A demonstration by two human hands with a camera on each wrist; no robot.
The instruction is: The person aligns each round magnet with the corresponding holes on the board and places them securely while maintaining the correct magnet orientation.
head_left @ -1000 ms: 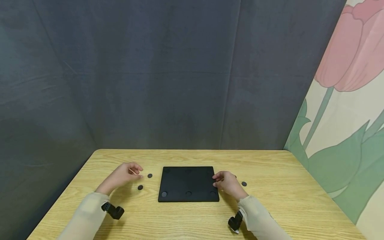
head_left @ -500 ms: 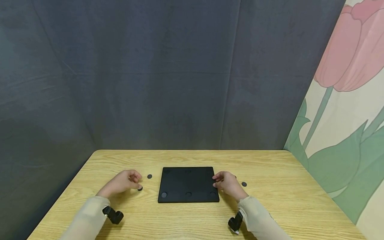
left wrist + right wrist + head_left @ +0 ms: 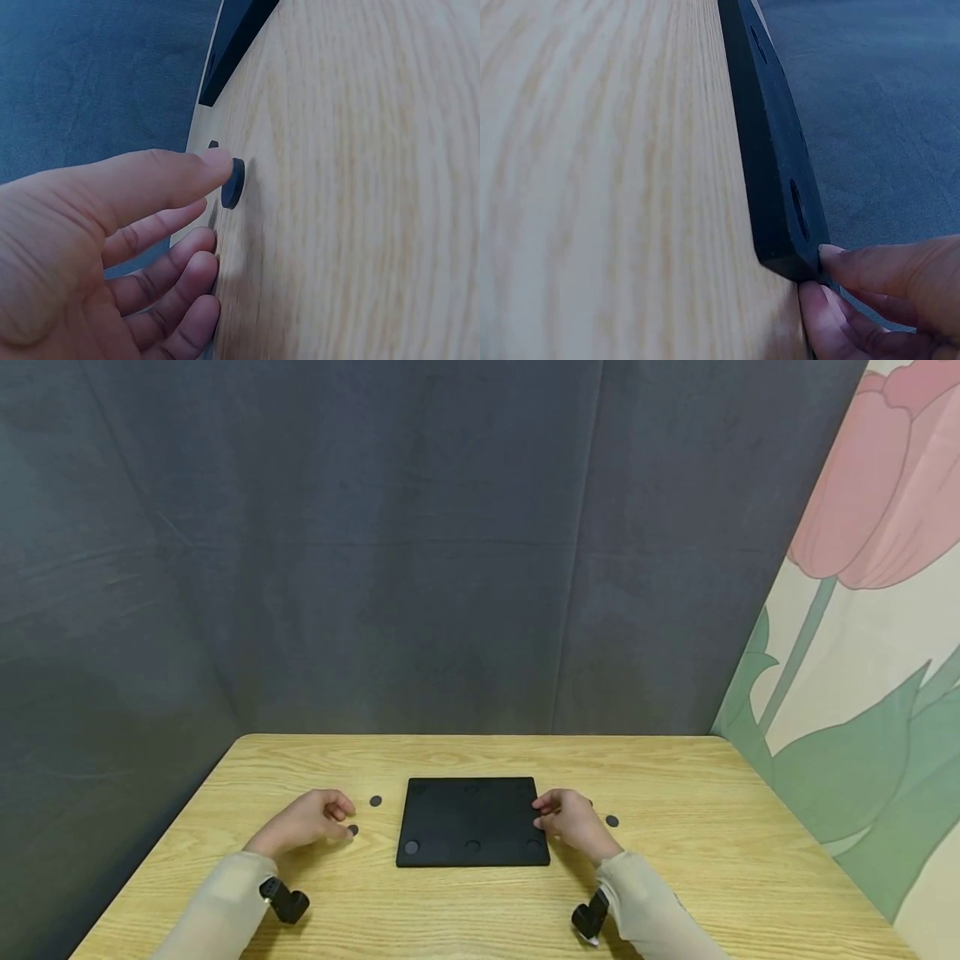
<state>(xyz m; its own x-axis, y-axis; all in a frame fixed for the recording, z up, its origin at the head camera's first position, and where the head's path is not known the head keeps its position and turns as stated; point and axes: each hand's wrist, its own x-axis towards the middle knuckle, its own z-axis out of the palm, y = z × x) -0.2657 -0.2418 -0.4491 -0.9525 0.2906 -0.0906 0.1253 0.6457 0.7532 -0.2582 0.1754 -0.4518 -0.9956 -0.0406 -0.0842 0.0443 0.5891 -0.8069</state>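
A flat black rectangular board (image 3: 474, 814) with round recesses lies mid-table; its front-left recess holds a dark grey disc (image 3: 411, 847). My right hand (image 3: 573, 821) pinches the board's right edge; in the right wrist view the thumb (image 3: 840, 259) lies on the top face and another finger is at the side. On the left, my left hand (image 3: 311, 820) has its thumb tip at a small dark disc (image 3: 234, 184), its other fingers bent loosely. In the head view the index fingertip stands apart from the thumb. Another dark disc (image 3: 376, 801) lies just behind.
Right of my right hand lies a dark disc (image 3: 612, 821), with another disc (image 3: 590, 803) mostly hidden behind the hand. Black cameras sit on both wrists. A dark curtain (image 3: 420, 568) hangs behind the wooden table (image 3: 480, 910), and a tulip-printed panel (image 3: 862, 693) stands at right.
My left hand has come down and nearer, its thumb reaching the closer disc, which now shows shifted very slightly. The right hand stays at the board's edge.
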